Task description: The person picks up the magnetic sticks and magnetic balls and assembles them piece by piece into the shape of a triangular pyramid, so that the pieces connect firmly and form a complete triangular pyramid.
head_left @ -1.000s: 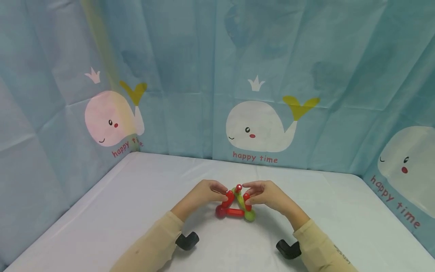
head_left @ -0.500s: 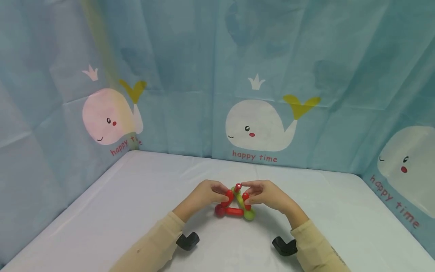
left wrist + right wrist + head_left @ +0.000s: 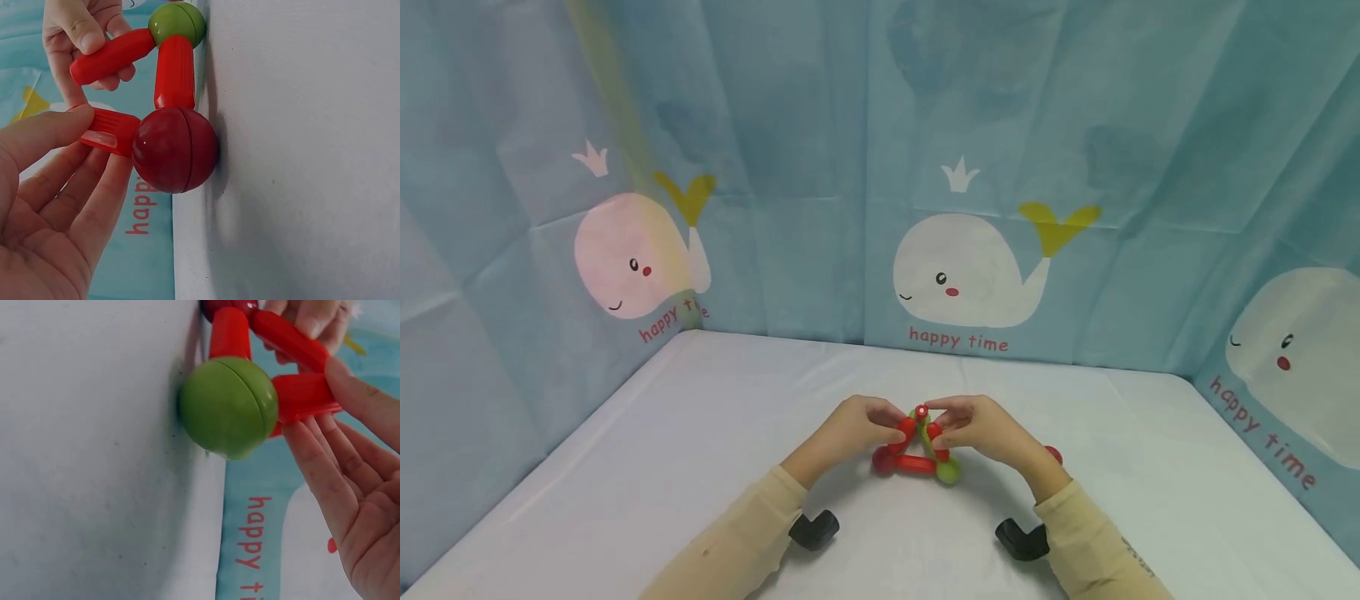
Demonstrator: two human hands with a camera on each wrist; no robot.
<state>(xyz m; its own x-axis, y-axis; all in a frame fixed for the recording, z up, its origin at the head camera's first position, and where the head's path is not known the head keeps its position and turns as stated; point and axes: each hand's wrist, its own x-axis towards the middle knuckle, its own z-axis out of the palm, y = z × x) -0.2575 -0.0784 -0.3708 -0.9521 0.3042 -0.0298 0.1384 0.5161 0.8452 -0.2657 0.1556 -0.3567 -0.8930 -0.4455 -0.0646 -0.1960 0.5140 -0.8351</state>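
Observation:
On the table stands a triangular frame of toy rods and balls. A red rod (image 3: pixel 916 464) lies between a dark red ball (image 3: pixel 175 150) and a green ball (image 3: pixel 228 407) at the front. My left hand (image 3: pixel 861 427) pinches a red rod (image 3: pixel 109 130) rising from the dark red ball. Between thumb and fingers, my right hand (image 3: pixel 981 427) holds another red rod (image 3: pixel 306 397) that leans inward from the green ball. A third red rod (image 3: pixel 921 412) rises at the back corner, with the right fingertips right at its top. Behind the right-hand rod runs a light green rod (image 3: pixel 927 439).
Black curved pieces (image 3: pixel 815 530) stick out beside both sleeves, over the white table (image 3: pixel 700 467). A red round thing (image 3: pixel 1054 455) shows partly behind the right wrist. A blue whale-print curtain (image 3: pixel 790 250) borders the table's back and sides.
My right hand has moved slightly left, tilting its rod inward toward the other tops. The red round thing has come into view behind the right wrist. My left hand keeps its hold.

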